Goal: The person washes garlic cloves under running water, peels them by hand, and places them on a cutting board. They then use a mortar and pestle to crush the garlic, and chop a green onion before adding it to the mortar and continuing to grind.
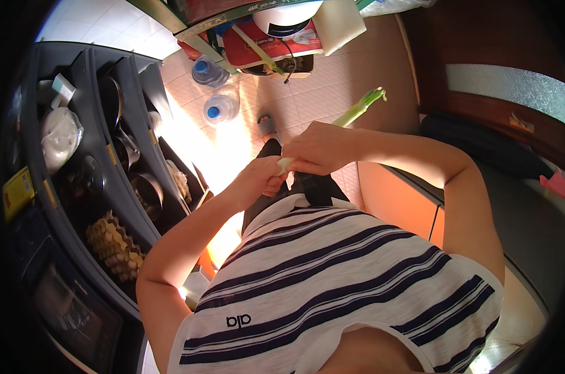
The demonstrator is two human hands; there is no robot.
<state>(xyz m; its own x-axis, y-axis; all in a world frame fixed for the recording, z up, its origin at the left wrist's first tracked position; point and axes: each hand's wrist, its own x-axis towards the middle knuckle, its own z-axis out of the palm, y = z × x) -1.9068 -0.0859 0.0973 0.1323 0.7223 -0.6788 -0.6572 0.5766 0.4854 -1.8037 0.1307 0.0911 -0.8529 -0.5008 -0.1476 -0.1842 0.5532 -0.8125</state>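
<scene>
A long green onion is held across the front of my body, its trimmed-looking green end pointing up and to the right. My right hand wraps around its stalk. At the pale lower end, my left hand is closed with the fingertips on it, right beside the right hand. Most of the stalk is hidden behind my right hand. Below both hands are my dark trousers and the hem of a striped shirt.
On the left, a dark shelf unit holds pans, a plastic-wrapped item and stacked egg trays. Clear plastic water jugs stand on the tiled floor. Ahead, a rack bears a white appliance; another green onion leans there. A dark countertop is at right.
</scene>
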